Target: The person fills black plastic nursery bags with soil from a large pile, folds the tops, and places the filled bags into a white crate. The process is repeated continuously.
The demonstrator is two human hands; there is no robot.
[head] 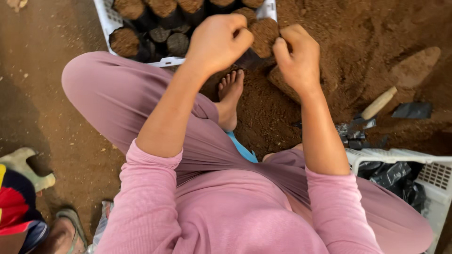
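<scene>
Both hands are up on the same thing here: a small black plastic grow bag [262, 36] packed full of crumbly brown soil, round on top. The left hand [217, 41] is curled tight, fingers pinching the bag's rim on its left side, and the right hand [295, 59] is clenched on the right side of it, knuckles up. So both are gripping the bag, which sits just off the near right corner of a white plastic crate [165, 61].

That crate is the lattice-walled kind and it's loaded with more of the same soil-filled bags [125, 41], round, dark, packed close together. Under the hands there's a big loose soil heap [358, 51], reddish brown and grainy, with a smooth patted mound off to the right. A tool with a pale wooden handle [379, 103] lies on the soil, next to some crumpled empty black bags [412, 110]. A second white crate [435, 176] at the lower right holds more flat black bags.

The floor is just packed dirt, outdoors-looking. The person is sitting on the ground in pink sleeves and trousers, one bare foot [230, 96] tucked right below the hands. Both forearms are stretched forward, wrists bent down over the bag. Someone else's sandal [70, 226] shows at the bottom left.
</scene>
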